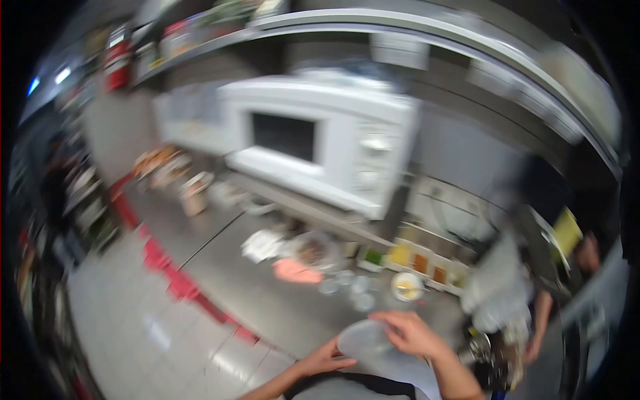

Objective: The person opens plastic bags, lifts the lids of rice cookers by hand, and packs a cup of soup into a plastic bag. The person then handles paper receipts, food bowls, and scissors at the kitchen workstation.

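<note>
Between my hands, near the front edge of the steel counter, is a round, translucent whitish plastic piece (365,339). Blur hides whether it is a lid or a shallow bowl. My left hand (325,358) grips its left edge, thumb toward me. The fingers of my right hand (408,333) are bent over its upper right rim. Just beyond them stand several small clear cups (362,293) and a white bowl (407,287) with pale yellow contents. An orange-pink cloth (297,271) lies farther left.
A white microwave (320,140) stands on a raised shelf behind the counter (220,250). Small trays (420,261) of coloured ingredients line the back. Another person's arm (541,323) reaches down at the right, near plastic bags (497,287). Red material (180,283) runs along the counter's front edge.
</note>
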The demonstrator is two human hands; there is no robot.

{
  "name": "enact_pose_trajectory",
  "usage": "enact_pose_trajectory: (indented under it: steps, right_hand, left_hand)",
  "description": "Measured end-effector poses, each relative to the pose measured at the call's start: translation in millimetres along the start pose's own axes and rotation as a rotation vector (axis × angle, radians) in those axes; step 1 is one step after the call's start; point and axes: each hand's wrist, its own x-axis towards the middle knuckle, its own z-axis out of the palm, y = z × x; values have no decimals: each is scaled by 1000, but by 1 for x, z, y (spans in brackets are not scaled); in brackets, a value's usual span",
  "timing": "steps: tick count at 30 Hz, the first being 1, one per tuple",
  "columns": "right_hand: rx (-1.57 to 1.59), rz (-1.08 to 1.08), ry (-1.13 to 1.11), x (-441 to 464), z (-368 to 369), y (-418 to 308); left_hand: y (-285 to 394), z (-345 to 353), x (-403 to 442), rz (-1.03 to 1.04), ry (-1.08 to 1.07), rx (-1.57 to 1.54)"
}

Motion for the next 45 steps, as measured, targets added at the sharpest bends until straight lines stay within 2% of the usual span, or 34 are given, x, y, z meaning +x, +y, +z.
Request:
enact_pose_trajectory:
  steps: [1,3,4,6,7,8,9,10,12,13,14,15,16,17,19,20,21,23,25,27,29,31,33,34,35,36,37,38,40,41,42,43,45]
  right_hand:
    - [-88,32,29,2,-26,-6]
    - [-272,-183,355,7,-83,-23]
    - [-299,-207,479,9,-114,-50]
    - [-516,-434,792,15,-174,-91]
    - [-676,-684,1000,27,-203,-106]
    - [-641,-801,1160,39,-230,-114]
    - [-592,-928,1235,54,-261,-124]
    - [-835,-1039,1347,71,-299,-128]
    - [-1063,-1149,1351,105,-346,-150]
    - [-1187,-1109,1360,120,-373,-148]
    - [-1307,-852,1339,143,-405,-121]
    - [-1272,-569,1287,149,-410,-113]
    - [-1440,-331,1254,158,-415,-110]
    - [-1315,-59,1104,159,-410,-109]
    - [-1004,134,948,167,-408,-96]
    - [-1027,243,866,169,-411,-91]
    - [-1025,237,892,171,-409,-92]
    - [-1017,248,944,166,-397,-98]
    - [-1064,171,1045,168,-396,-92]
    - [-1136,19,1162,172,-397,-80]
    - [-1076,-347,1439,194,-402,-60]
    - [-687,-718,1615,181,-356,-65]
    - [-549,-902,1638,158,-292,-55]
    - [-593,-842,1482,128,-251,-48]
    - [-469,-876,1405,110,-207,-39]
    - [-469,-726,1286,97,-162,-18]
    - [-585,-754,1294,82,-121,0]
    - [-664,-643,1113,60,-82,18]
    - [-382,-441,917,17,-4,52]
    - [-245,-243,877,-9,38,70]
    - [-216,-160,881,-38,72,81]
    - [-205,17,833,-68,105,86]
    - [-222,128,896,-128,163,88]
  left_hand:
    - [-2,2,7,-11,-3,-67]
    - [-29,-1,22,-2,-13,-111]
    - [-46,0,23,12,4,-141]
    - [-95,-3,31,-21,5,-20]
    - [-117,-4,35,-33,23,42]
    - [-132,-5,37,14,17,160]
    - [-146,-6,40,67,15,274]
    - [-159,-6,44,120,12,389]
    - [-199,-6,48,62,148,309]
    - [-208,-4,55,36,194,278]
    - [-155,10,50,145,232,384]
    - [-154,12,50,161,209,365]
    - [-158,10,48,176,198,343]
    - [-163,7,49,189,208,317]
    - [-158,5,50,208,180,333]
    - [-149,9,47,207,185,320]
    - [-142,13,47,205,191,306]
    - [-136,13,49,46,134,298]
    - [-132,9,50,-122,58,301]
    - [-130,-4,55,-294,-32,320]
    - [-132,-10,55,-269,-88,333]
    - [-133,-10,57,-72,-90,355]
    - [-136,-8,57,142,-86,372]
    - [-137,-7,57,235,-89,376]
    - [-141,-7,56,305,-91,372]
    - [-147,-9,54,335,-90,377]
    - [-151,-9,58,356,-90,377]
    - [-159,-13,57,324,-85,384]
    - [-175,-20,57,257,-82,402]
    - [-179,-18,58,221,-60,411]
    - [-178,-16,55,185,-35,422]
    - [-175,-14,52,151,-5,432]
    - [-145,4,47,212,27,404]
